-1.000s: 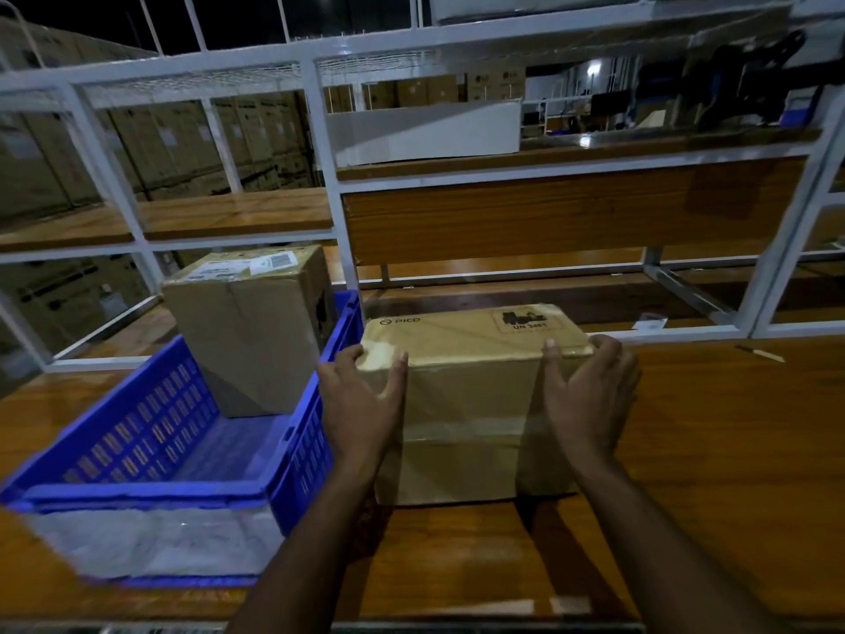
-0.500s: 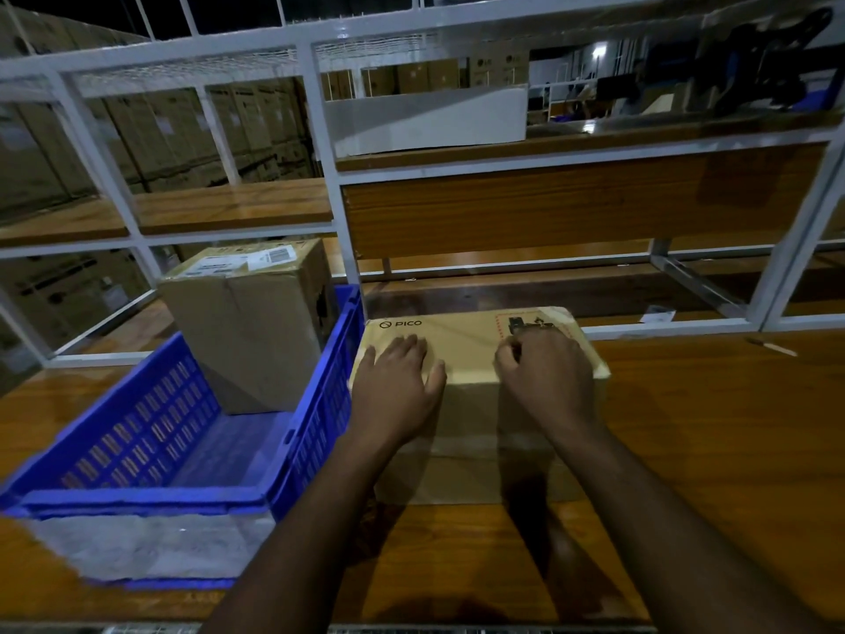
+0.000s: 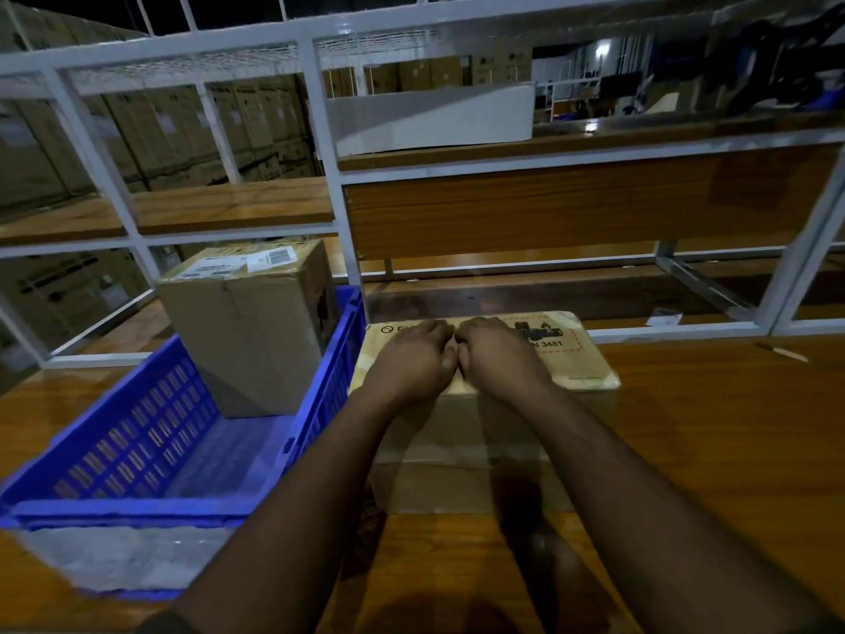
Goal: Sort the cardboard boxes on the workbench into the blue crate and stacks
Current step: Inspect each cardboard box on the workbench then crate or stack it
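Warehouse stock is filling the dim background, with cartons (image 3: 151, 130) stacked behind a white metal frame (image 3: 329, 185) that is rising from the far edge of the wooden bench (image 3: 708, 450). A person is standing at the near edge, both bare forearms reaching forward.

Toward the bench's left end, a blue crate (image 3: 151, 459) is sitting with its perforated walls upright. A tall cardboard box (image 3: 247, 327) is standing in the crate's far right corner, a white shipping label (image 3: 256, 260) lying on its top.

Just beside the crate's right wall, a wider cardboard box (image 3: 480, 432) is resting on the bench near the middle. A red-bordered warning mark (image 3: 548, 334) is showing on its top toward the right.

The left hand (image 3: 411, 359) and right hand (image 3: 498, 356) are resting side by side on the top of the wider box, knuckles touching. Fingers on both are curling downward toward the far part of the top. Whether they are gripping a flap or tape, or only pressing, cannot be told.

A small white slip (image 3: 663, 318) is lying near the far edge on the right, and a thin pale stick (image 3: 782, 352) is lying well apart from the box.
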`<state>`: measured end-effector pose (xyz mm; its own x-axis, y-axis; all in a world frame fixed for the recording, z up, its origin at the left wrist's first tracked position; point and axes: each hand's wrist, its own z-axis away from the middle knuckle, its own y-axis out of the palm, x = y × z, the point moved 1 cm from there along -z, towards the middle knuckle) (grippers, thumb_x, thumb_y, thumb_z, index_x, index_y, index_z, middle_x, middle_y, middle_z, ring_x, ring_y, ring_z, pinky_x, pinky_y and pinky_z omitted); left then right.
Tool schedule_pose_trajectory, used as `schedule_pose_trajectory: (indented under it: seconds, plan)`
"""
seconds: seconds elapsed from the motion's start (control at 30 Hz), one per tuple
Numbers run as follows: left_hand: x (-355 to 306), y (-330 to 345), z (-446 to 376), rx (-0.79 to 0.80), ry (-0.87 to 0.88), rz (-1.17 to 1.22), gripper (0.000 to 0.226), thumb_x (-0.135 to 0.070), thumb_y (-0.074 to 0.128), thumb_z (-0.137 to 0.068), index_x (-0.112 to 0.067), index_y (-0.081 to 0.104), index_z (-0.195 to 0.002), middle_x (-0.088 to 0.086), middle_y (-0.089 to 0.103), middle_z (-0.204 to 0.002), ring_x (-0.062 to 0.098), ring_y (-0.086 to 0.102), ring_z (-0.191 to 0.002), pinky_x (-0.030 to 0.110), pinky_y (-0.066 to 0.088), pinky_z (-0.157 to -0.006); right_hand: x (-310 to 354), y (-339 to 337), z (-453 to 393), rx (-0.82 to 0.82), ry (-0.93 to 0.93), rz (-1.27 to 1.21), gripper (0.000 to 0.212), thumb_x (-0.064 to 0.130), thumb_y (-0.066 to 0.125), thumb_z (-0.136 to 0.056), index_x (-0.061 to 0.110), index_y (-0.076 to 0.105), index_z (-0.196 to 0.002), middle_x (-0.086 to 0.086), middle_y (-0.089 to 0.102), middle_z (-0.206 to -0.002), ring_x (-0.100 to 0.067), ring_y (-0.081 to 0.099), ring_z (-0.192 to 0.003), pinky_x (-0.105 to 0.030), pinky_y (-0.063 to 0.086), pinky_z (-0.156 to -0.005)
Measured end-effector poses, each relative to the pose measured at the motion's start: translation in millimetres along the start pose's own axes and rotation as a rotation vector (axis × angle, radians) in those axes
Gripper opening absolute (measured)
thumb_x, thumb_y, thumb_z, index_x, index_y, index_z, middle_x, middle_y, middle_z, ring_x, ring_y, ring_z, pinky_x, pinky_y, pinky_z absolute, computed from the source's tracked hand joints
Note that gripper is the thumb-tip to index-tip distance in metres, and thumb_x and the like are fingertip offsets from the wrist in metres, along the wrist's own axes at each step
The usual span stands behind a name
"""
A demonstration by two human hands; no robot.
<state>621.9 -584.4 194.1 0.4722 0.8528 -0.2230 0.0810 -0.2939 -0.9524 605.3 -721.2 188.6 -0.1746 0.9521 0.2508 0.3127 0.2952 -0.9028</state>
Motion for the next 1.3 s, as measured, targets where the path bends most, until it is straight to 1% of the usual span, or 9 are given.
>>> schedule_pose_trajectory:
  seconds: [0.23, 0.37, 0.47, 0.53, 0.8, 0.9, 1.0, 1.1, 1.3]
  plan:
    - [6.5, -0.1, -3.7, 0.07, 0.013, 0.039, 0.048, -0.035, 0.031, -0.109, -0.023, 0.038, -0.154, 0.002, 0.032, -0.164, 0.019, 0.03, -0.149, 0.038, 0.021, -0.121, 11.9, -10.3, -13.3, 0.007, 0.081, 0.05, 0.017, 0.024, 0.056, -0.095, 0.013, 0.069, -0.099, -0.008, 0.063, -0.102, -0.024, 0.06, -0.089, -0.031, 0.039, -0.066]
    - [14.5, 2.3, 1.9, 0.028, -0.106, 0.007, 0.061, -0.05, 0.03, -0.106, -0.018, 0.027, -0.158, 0.003, 0.021, -0.168, 0.016, 0.014, -0.155, 0.045, 0.009, -0.126, 2.1, -1.7, -8.0, 0.016, 0.05, 0.02, 0.034, 0.037, 0.049, -0.098, 0.013, 0.063, -0.118, -0.008, 0.058, -0.126, -0.024, 0.051, -0.116, -0.039, 0.042, -0.092]
    - [27.1, 0.4, 9.4, 0.024, -0.149, 0.011, 0.07, -0.059, 0.031, -0.103, -0.018, 0.021, -0.16, 0.002, 0.014, -0.169, 0.015, 0.009, -0.155, 0.045, 0.003, -0.127, -11.6, 2.8, -5.6, 0.014, 0.153, -0.037, 0.063, 0.051, 0.051, -0.096, 0.012, 0.042, -0.145, -0.01, 0.043, -0.15, -0.026, 0.042, -0.134, -0.041, 0.037, -0.108]
    - [33.1, -3.2, 13.1, 0.025, -0.163, 0.012, 0.071, -0.059, 0.032, -0.103, -0.018, 0.021, -0.16, 0.001, 0.014, -0.169, 0.015, 0.009, -0.155, 0.041, 0.004, -0.127, -23.9, 3.3, -1.4, -0.038, 0.233, -0.057, 0.071, 0.055, 0.052, -0.094, 0.015, 0.034, -0.149, -0.008, 0.042, -0.151, -0.026, 0.042, -0.134, -0.042, 0.038, -0.107]
    - [34.9, -6.5, 11.5, 0.005, -0.174, 0.033, 0.068, -0.056, 0.034, -0.104, -0.017, 0.027, -0.159, 0.003, 0.018, -0.168, 0.017, 0.011, -0.155, 0.042, 0.005, -0.127, -39.0, -8.7, 1.6, -0.149, 0.255, 0.035, 0.041, 0.049, 0.054, -0.093, 0.015, 0.067, -0.113, -0.006, 0.067, -0.113, -0.023, 0.06, -0.101, -0.033, 0.046, -0.083]
    - [37.7, -2.6, 11.8, -0.047, -0.238, 0.023, 0.075, -0.062, 0.036, -0.101, -0.015, 0.027, -0.159, 0.004, 0.018, -0.168, 0.019, 0.009, -0.156, 0.049, 0.005, -0.127, -44.2, -6.3, 3.9, -0.143, 0.263, 0.046, 0.047, 0.051, 0.051, -0.093, 0.015, 0.066, -0.119, -0.009, 0.064, -0.123, -0.026, 0.056, -0.112, -0.038, 0.046, -0.097]
    - [35.7, -2.6, 17.3, -0.074, -0.33, 0.051, 0.085, -0.068, 0.04, -0.097, -0.015, 0.02, -0.161, 0.006, 0.011, -0.169, 0.024, 0.008, -0.156, 0.048, 0.015, -0.125, -45.4, -3.9, 6.4, -0.099, 0.331, 0.127, 0.057, 0.057, 0.046, -0.094, 0.018, 0.056, -0.134, -0.01, 0.049, -0.145, -0.03, 0.038, -0.137, -0.053, 0.024, -0.116]
    - [34.4, -4.3, 19.6, -0.05, -0.368, 0.064, 0.087, -0.071, 0.04, -0.095, -0.016, 0.022, -0.16, 0.006, 0.012, -0.169, 0.027, 0.015, -0.154, 0.051, 0.029, -0.119, -49.8, -9.5, 8.0, -0.146, 0.374, 0.083, 0.041, 0.051, 0.051, -0.095, 0.022, 0.068, -0.117, -0.004, 0.065, -0.124, -0.026, 0.051, -0.125, -0.061, 0.015, -0.117]
    - [37.3, -3.8, 15.7, -0.052, -0.385, 0.059, 0.087, -0.073, 0.043, -0.093, -0.017, 0.03, -0.157, 0.006, 0.014, -0.169, 0.028, 0.028, -0.15, 0.049, 0.038, -0.112, -63.6, -12.0, 12.8, -0.154, 0.376, -0.067, 0.036, 0.048, 0.057, -0.093, 0.021, 0.071, -0.114, -0.005, 0.066, -0.12, -0.025, 0.056, -0.116, -0.053, 0.044, -0.103]
